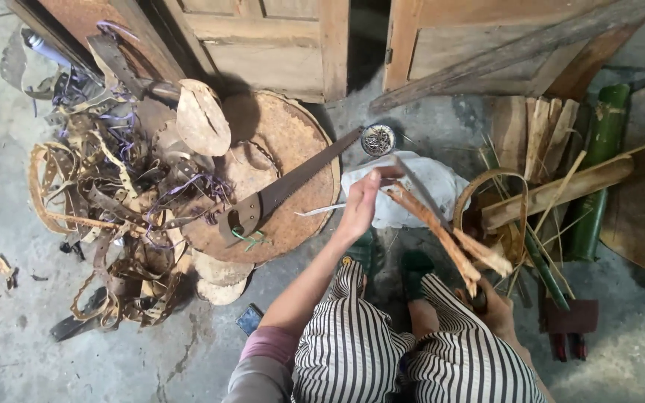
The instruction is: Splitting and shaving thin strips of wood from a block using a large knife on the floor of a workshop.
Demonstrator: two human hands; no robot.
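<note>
Left hand (360,203) pinching far end of long splintered brown bamboo strip (438,233); right hand (496,310) clenched on near end by striped knee; long axis slanting up-left, above white cloth (427,186).

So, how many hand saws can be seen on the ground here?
1. The long hand saw with a dark wooden handle lies on the round rusty-brown disc, left of the left hand. Another could be hidden under the pile of brown strips.
</note>
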